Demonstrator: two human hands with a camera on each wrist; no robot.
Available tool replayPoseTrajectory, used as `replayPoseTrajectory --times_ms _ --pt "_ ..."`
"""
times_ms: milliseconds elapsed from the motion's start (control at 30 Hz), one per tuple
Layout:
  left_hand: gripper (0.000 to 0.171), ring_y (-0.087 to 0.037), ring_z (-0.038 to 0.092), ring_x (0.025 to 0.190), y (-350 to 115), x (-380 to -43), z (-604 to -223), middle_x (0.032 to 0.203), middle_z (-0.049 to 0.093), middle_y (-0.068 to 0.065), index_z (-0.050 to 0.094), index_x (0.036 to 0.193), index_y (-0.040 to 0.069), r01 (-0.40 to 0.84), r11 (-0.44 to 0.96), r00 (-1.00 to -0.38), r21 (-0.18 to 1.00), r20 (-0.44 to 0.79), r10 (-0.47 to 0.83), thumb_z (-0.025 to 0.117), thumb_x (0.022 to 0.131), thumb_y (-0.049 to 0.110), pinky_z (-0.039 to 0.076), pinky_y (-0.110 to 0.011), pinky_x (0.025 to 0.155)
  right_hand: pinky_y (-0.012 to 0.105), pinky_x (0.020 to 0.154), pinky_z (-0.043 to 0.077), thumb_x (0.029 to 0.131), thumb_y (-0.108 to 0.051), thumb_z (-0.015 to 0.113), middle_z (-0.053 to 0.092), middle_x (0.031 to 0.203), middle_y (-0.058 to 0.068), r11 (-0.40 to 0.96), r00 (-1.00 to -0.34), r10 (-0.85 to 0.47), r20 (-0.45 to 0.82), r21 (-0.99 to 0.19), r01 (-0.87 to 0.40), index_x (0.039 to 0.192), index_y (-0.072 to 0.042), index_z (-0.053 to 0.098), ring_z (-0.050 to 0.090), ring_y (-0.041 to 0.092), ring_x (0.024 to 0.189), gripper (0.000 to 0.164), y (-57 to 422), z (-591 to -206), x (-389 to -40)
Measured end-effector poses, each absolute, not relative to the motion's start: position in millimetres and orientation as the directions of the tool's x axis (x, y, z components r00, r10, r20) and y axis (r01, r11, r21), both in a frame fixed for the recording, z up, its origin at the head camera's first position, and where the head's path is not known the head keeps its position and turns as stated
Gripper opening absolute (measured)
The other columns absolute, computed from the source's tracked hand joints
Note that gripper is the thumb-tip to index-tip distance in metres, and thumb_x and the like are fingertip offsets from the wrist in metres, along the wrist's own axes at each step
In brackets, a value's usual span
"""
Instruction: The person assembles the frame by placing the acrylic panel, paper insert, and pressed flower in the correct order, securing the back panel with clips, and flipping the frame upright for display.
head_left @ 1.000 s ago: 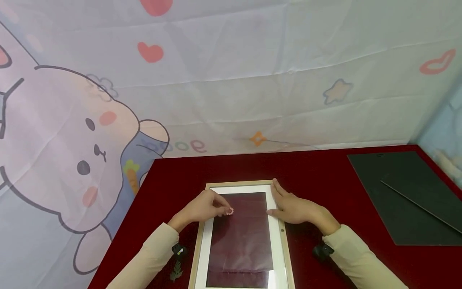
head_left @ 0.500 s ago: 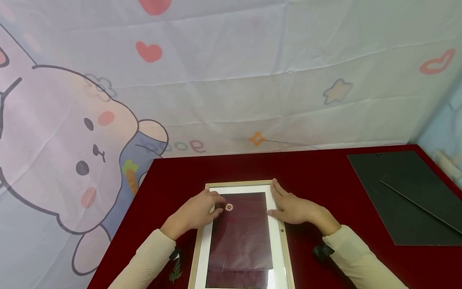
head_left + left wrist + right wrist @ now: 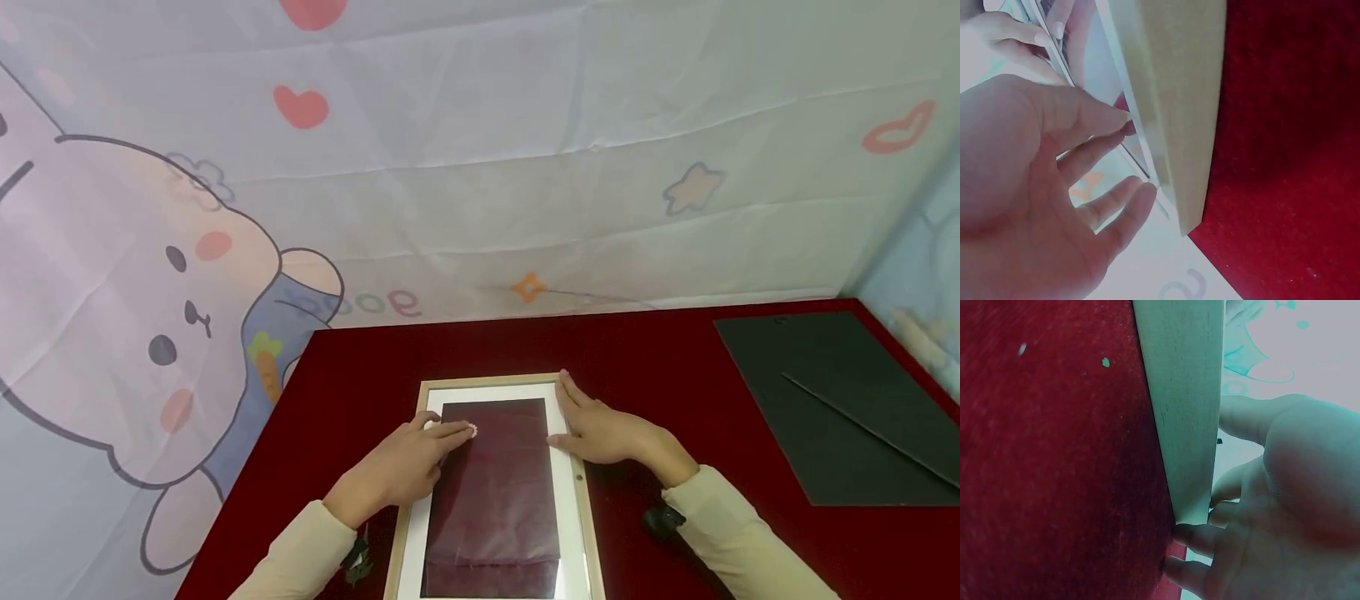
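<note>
Backdrop: pale cloth curtain with a cartoon bunny print [image 3: 150, 317] hangs behind the desk on the far left, nothing touching it.

Sprig: small green dried leaf sprig [image 3: 358, 565] lies on the red felt desk [image 3: 360, 367] right by the left sleeve, just outside the frame's left edge.

Left hand [image 3: 405, 462]: fingers out fairly straight, not gripping anything. Forefinger tip sits right at the tiny pink pressed flower [image 3: 472, 430], touching it or as good as; too small to be sure it's pressing down. The wrist view shows the fingers [image 3: 1107, 206] spread loose over the glass.

Flower: lies on the glass near the top left of the dark opening, so it's on the left hand's side and clearly closer to that hand than the other.

Frame: light wooden rectangular picture frame with a white mat [image 3: 491, 387] lies flat on the desk, long axis running away from the person, more or less straight between the two arms. Near end runs out of the bottom of the head view.

Right hand [image 3: 600, 429]: laid flat and relaxed on the frame's right rail and mat, fingers pointing away along the long edge, holding it down rather than grasping. The wrist view shows fingers [image 3: 1210, 540] tucked at the wooden edge [image 3: 1185, 412].

Boards: two dark grey flat backing boards [image 3: 840, 400] overlap at the far right of the desk, well apart from both hands.
</note>
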State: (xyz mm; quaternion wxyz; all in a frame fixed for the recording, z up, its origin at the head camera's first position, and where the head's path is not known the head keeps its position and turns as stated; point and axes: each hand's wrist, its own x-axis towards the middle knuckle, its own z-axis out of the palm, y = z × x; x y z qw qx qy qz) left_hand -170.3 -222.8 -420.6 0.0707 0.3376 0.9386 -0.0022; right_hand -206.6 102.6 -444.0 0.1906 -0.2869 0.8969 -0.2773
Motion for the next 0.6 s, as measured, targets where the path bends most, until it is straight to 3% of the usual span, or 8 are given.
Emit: replayPoseTrajectory --times_ms 167,367,600 --pt "0.053 -0.038 0.055 0.136 -224 -166 -416 0.158 0.056 -0.008 0.057 0.152 0.013 0.63 0.775 -0.769 0.044 -0.105 0.631 0.06 0.101 -0.001 0.057 -0.049 0.103 0.065 0.126 0.028 0.11 -0.037 0.054 -0.01 0.172 0.034 0.678 -0.761 -0.623 -0.181 -0.61 -0.41 0.161 0.015 0.003 0.018 0.053 0.159 0.089 102 -443 -205" --pt "0.052 -0.038 0.052 0.138 -235 -157 -408 0.154 0.057 -0.017 0.057 0.149 0.005 0.587 0.797 -0.798 0.144 -0.059 0.599 0.06 0.099 -0.007 0.056 -0.047 0.106 0.066 0.126 0.028 0.11 -0.037 0.055 -0.009 0.172 0.034 0.693 -0.769 -0.611 -0.189 -0.598 -0.403 0.161 0.015 0.003 0.019 0.052 0.159 0.09 103 -444 -205" --pt "0.041 -0.032 0.064 0.127 -260 -130 -406 0.141 0.065 -0.016 0.064 0.139 0.002 0.561 0.811 -0.828 0.165 0.096 0.553 0.069 0.098 0.002 0.059 -0.044 0.101 0.07 0.124 0.027 0.11 -0.038 0.054 -0.011 0.171 0.034 0.691 -0.764 -0.617 -0.187 -0.593 -0.413 0.161 0.015 0.003 0.017 0.053 0.159 0.089 102 -448 -208"
